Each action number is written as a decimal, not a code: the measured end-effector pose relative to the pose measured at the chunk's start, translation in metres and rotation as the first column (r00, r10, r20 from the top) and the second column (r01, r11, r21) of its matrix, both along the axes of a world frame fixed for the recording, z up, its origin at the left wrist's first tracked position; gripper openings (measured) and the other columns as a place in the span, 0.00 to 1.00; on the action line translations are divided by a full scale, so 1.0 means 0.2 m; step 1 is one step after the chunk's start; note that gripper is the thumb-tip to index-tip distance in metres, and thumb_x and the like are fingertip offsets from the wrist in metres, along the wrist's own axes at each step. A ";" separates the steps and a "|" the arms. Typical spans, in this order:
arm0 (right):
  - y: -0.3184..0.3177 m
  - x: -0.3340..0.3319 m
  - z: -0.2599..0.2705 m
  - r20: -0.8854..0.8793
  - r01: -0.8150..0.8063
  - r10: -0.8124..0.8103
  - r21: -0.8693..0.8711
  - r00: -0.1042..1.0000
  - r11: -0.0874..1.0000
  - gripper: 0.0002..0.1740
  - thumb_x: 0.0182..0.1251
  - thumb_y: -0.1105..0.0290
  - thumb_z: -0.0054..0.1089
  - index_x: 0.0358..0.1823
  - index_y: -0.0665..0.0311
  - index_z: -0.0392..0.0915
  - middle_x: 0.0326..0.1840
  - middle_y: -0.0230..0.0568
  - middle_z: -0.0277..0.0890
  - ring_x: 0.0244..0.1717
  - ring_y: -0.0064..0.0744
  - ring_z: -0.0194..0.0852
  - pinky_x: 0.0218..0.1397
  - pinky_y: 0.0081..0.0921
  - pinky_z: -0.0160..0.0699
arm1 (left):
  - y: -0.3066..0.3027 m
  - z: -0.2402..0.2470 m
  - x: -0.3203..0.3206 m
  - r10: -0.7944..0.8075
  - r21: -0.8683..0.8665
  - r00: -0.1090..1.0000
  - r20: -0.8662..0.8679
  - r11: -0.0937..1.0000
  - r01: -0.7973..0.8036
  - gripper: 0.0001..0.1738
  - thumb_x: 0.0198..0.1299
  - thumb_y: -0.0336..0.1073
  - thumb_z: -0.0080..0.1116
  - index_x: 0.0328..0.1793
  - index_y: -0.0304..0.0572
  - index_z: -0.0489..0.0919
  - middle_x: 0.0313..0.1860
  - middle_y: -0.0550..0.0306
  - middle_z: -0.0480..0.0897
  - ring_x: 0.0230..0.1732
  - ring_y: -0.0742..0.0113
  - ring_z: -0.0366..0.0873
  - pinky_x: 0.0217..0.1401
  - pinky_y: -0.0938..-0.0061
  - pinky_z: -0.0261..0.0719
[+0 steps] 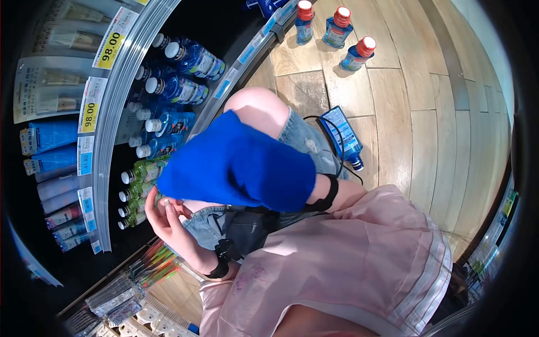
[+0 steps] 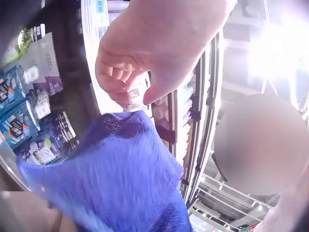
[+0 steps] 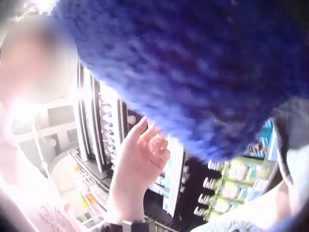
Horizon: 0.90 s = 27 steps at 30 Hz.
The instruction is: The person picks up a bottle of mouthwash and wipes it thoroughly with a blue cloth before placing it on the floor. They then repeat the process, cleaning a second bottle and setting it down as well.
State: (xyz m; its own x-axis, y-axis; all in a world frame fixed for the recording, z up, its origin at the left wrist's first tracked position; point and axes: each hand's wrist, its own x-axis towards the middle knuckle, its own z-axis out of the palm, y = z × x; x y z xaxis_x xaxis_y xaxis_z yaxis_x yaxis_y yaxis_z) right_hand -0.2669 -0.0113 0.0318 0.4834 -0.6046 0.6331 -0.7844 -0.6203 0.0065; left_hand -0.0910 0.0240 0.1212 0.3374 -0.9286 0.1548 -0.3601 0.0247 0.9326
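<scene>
Head view faces down from above; close wrist views face shelves (image 1: 105, 146), share blue cloth (image 2: 125, 179).

Shop: price tags (image 1: 110, 48) along shelf edges (image 1: 122, 62), rows of matching bottles (image 1: 188, 90).

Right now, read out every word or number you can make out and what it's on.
"98.00": upper yellow price tag
"98.00": lower yellow price tag
"41.80": blue price tag
"49.90": shelf tag, left wrist view
Too small or blurred to read: other shelf tags, packages, bottle labels.
The blue cloth shows no text.
</scene>
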 end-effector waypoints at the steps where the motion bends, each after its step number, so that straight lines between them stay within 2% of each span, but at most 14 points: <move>1: -0.03 -0.06 0.01 -0.016 0.008 -0.007 0.007 1.000 1.000 0.20 0.54 0.68 0.49 0.48 0.69 0.68 0.44 0.42 0.72 0.42 0.38 0.71 0.57 0.32 0.62 | 0.00 -0.02 0.00 -0.017 0.004 1.000 -0.001 1.000 0.017 0.18 0.59 0.27 0.43 0.57 0.33 0.64 0.25 0.57 0.72 0.16 0.78 0.66 0.18 0.86 0.63; 5: -0.09 -0.35 0.00 -0.114 0.133 -0.127 0.046 0.985 0.990 0.19 0.53 0.68 0.50 0.47 0.68 0.68 0.44 0.43 0.70 0.43 0.39 0.68 0.56 0.32 0.61 | 0.00 -0.05 0.04 -0.054 0.038 0.999 0.000 0.998 0.054 0.18 0.59 0.28 0.43 0.56 0.33 0.64 0.25 0.57 0.73 0.17 0.77 0.67 0.18 0.86 0.65; 9: -0.06 -0.72 -0.03 -0.243 0.375 -0.348 0.078 0.906 0.924 0.19 0.51 0.67 0.51 0.45 0.67 0.67 0.44 0.44 0.68 0.43 0.39 0.66 0.55 0.31 0.60 | 0.00 -0.10 0.08 -0.047 0.088 0.999 -0.028 0.995 0.049 0.17 0.60 0.28 0.43 0.56 0.34 0.65 0.24 0.58 0.72 0.18 0.78 0.67 0.19 0.87 0.65; 11: 0.00 -0.88 -0.05 -0.308 0.529 -0.487 0.065 0.817 0.846 0.19 0.51 0.67 0.52 0.45 0.67 0.67 0.43 0.44 0.67 0.44 0.40 0.65 0.55 0.31 0.60 | -0.01 -0.13 0.08 -0.036 0.114 0.998 -0.054 0.993 0.042 0.17 0.60 0.28 0.43 0.55 0.34 0.65 0.24 0.58 0.72 0.18 0.79 0.66 0.20 0.87 0.64; 12: 0.02 -0.95 -0.06 -0.342 0.597 -0.548 0.048 0.763 0.801 0.19 0.50 0.67 0.52 0.44 0.67 0.66 0.43 0.44 0.67 0.44 0.40 0.64 0.55 0.31 0.60 | -0.01 -0.15 0.08 -0.036 0.116 0.999 -0.029 0.992 0.039 0.16 0.61 0.32 0.44 0.55 0.36 0.67 0.24 0.59 0.71 0.17 0.78 0.65 0.20 0.86 0.63; 14: 0.07 -1.09 -0.09 -0.407 0.741 -0.679 -0.006 0.611 0.671 0.19 0.50 0.67 0.53 0.43 0.66 0.66 0.43 0.45 0.66 0.44 0.40 0.63 0.55 0.31 0.60 | -0.02 -0.17 0.06 -0.052 0.131 0.998 -0.038 0.990 0.057 0.16 0.60 0.32 0.44 0.54 0.35 0.67 0.25 0.59 0.71 0.17 0.78 0.65 0.20 0.86 0.63; 17: 0.08 -1.21 -0.12 -0.465 0.864 -0.790 -0.098 0.399 0.494 0.19 0.49 0.66 0.54 0.42 0.66 0.66 0.43 0.45 0.64 0.44 0.41 0.61 0.54 0.30 0.59 | -0.03 -0.17 0.01 -0.058 0.162 0.996 -0.072 0.984 0.069 0.15 0.60 0.31 0.45 0.53 0.35 0.68 0.24 0.60 0.71 0.18 0.79 0.65 0.21 0.87 0.63; 18: 0.06 -1.21 -0.12 -0.452 0.877 -0.810 -0.112 0.375 0.468 0.19 0.48 0.66 0.55 0.42 0.65 0.65 0.43 0.45 0.64 0.45 0.41 0.61 0.54 0.30 0.59 | -0.04 -0.17 0.01 -0.066 0.167 0.994 -0.091 0.983 0.081 0.15 0.60 0.30 0.45 0.53 0.35 0.67 0.24 0.60 0.71 0.18 0.80 0.65 0.21 0.87 0.63; 19: 0.02 -1.21 -0.13 -0.427 0.885 -0.827 -0.117 0.365 0.451 0.19 0.48 0.66 0.55 0.41 0.65 0.65 0.43 0.46 0.63 0.45 0.41 0.60 0.54 0.30 0.59 | -0.04 -0.18 0.01 -0.074 0.172 0.991 -0.110 0.981 0.093 0.15 0.60 0.29 0.45 0.53 0.35 0.67 0.23 0.61 0.71 0.19 0.80 0.65 0.22 0.88 0.63; 20: -0.04 -1.19 -0.14 -0.337 0.876 -0.837 -0.064 0.431 0.477 0.19 0.48 0.66 0.55 0.41 0.65 0.65 0.43 0.46 0.63 0.45 0.41 0.59 0.54 0.30 0.58 | -0.05 -0.18 0.02 -0.077 0.182 0.990 -0.122 0.978 0.099 0.15 0.60 0.29 0.45 0.53 0.35 0.67 0.23 0.61 0.71 0.19 0.81 0.65 0.23 0.88 0.63; 23: -0.26 -1.06 -0.13 0.063 0.791 -0.801 0.130 0.595 0.598 0.18 0.44 0.66 0.57 0.36 0.65 0.64 0.39 0.44 0.62 0.40 0.42 0.59 0.49 0.32 0.59 | -0.04 -0.18 0.04 -0.063 0.169 0.991 -0.117 0.982 0.082 0.15 0.60 0.28 0.45 0.53 0.35 0.67 0.23 0.62 0.71 0.19 0.81 0.65 0.23 0.88 0.63; 25: -0.34 -1.00 -0.13 0.332 0.680 -0.713 0.229 0.618 0.697 0.18 0.42 0.66 0.58 0.33 0.65 0.63 0.36 0.43 0.61 0.36 0.42 0.58 0.46 0.33 0.59 | -0.03 -0.19 0.06 -0.044 0.168 0.993 -0.109 0.984 0.062 0.15 0.60 0.28 0.45 0.53 0.35 0.68 0.23 0.62 0.71 0.20 0.82 0.65 0.22 0.89 0.62; 27: -0.38 -1.03 -0.24 -0.037 0.733 -0.762 0.309 0.646 0.606 0.11 0.45 0.68 0.55 0.28 0.66 0.66 0.31 0.44 0.63 0.36 0.43 0.60 0.44 0.32 0.58 | -0.02 -0.22 0.09 -0.032 0.157 0.996 -0.083 0.987 0.044 0.15 0.61 0.34 0.46 0.53 0.36 0.69 0.23 0.60 0.71 0.18 0.80 0.65 0.20 0.87 0.62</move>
